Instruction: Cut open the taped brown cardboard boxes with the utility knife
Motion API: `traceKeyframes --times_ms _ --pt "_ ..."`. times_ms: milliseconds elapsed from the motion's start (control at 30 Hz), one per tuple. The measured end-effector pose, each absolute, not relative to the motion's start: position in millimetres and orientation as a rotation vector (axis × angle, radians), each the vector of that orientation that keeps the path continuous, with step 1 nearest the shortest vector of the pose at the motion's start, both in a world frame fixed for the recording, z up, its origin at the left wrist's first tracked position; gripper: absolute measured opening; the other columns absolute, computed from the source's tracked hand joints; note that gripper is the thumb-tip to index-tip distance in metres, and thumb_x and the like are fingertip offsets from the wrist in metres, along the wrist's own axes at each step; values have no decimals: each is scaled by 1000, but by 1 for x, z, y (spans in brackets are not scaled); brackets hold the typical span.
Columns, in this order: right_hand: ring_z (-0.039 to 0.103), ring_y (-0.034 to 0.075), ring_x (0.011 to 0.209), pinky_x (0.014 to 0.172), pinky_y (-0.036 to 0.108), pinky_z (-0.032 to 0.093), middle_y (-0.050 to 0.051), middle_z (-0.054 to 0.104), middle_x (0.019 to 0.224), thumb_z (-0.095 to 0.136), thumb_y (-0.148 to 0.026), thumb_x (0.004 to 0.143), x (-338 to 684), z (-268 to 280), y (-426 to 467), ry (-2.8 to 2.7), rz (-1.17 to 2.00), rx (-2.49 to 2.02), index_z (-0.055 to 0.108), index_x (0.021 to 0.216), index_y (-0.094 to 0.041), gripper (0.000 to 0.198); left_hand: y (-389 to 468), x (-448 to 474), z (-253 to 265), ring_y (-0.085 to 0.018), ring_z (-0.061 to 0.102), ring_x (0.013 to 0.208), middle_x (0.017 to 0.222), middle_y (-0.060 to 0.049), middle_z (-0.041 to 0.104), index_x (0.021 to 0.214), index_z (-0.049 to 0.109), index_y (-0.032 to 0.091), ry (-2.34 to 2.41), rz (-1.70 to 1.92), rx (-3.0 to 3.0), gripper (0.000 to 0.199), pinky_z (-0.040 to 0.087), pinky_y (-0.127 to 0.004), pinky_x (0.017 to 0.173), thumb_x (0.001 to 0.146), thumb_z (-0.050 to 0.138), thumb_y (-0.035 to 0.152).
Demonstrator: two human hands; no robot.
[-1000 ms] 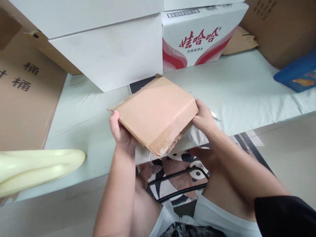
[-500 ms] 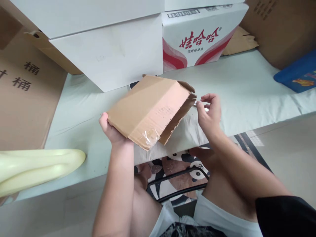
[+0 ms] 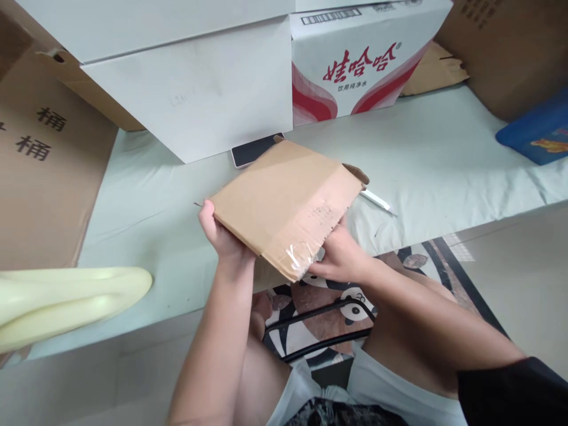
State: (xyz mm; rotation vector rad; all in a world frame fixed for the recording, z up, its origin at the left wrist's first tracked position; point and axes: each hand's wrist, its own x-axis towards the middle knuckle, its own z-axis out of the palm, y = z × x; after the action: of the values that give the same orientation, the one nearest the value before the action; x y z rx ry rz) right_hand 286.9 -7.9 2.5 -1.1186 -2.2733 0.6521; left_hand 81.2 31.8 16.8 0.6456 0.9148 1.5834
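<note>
Head view is showing two hands and one cardboard box (image 3: 279, 201) between them. The left hand (image 3: 226, 242) is gripping the box's left corner, its thumb pressing on top and its fingers going under. The right hand (image 3: 344, 254) is reaching in at the near right edge, its fingertips partly hidden by the box, so how tightly they are closing cannot be told. The box is tilting over the near part of a pale green cloth (image 3: 444, 154). One slim white tool (image 3: 376, 200) is lying just right of the box, and one dark flat device (image 3: 254, 152) is lying behind it. One white carton with red lettering (image 3: 355, 74) is standing further back; one blue container (image 3: 536, 139) is sitting far right, and one pale yellow object (image 3: 110, 281) far left.
</note>
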Motion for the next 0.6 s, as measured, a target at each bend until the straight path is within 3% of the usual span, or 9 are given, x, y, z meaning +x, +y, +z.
traceKeyframes --times_ms 133,267,433,533,600 --pt "71 28 108 95 47 56 11 75 117 59 -35 91 289 -2 -7 -2123 714 -774 64 108 -22 22 30 82 18 -35 65 125 111 -13 74 107 68 21 925 1564 607 59 55 -44 104 82 55 73" --pt "72 25 105 88 43 59 9 75 114 57 -32 91 288 -1 -6 -2041 765 -679 63 106 -23 18 28 81 17 -35 65 123 110 -13 74 107 68 21 905 1535 552 59 55 -45 103 83 54 74" --pt "66 31 123 99 51 51 11 77 113 57 -44 94 289 11 -9 -2100 796 -836 70 107 -23 28 28 78 18 -35 65 117 109 -14 73 104 66 20 863 1559 480 56 55 -45 100 83 52 69" --pt "69 28 106 103 51 39 5 79 93 55 -44 98 286 20 -17 -2263 704 -750 72 100 -24 26 27 77 25 -36 67 105 103 -15 73 103 65 20 876 1502 425 61 55 -48 96 80 48 73" --pt "68 25 102 102 48 34 3 80 96 54 -40 101 283 25 -23 -2369 651 -662 72 111 -25 26 27 78 31 -37 66 102 100 -15 73 104 64 20 876 1497 425 64 55 -50 95 80 43 76"
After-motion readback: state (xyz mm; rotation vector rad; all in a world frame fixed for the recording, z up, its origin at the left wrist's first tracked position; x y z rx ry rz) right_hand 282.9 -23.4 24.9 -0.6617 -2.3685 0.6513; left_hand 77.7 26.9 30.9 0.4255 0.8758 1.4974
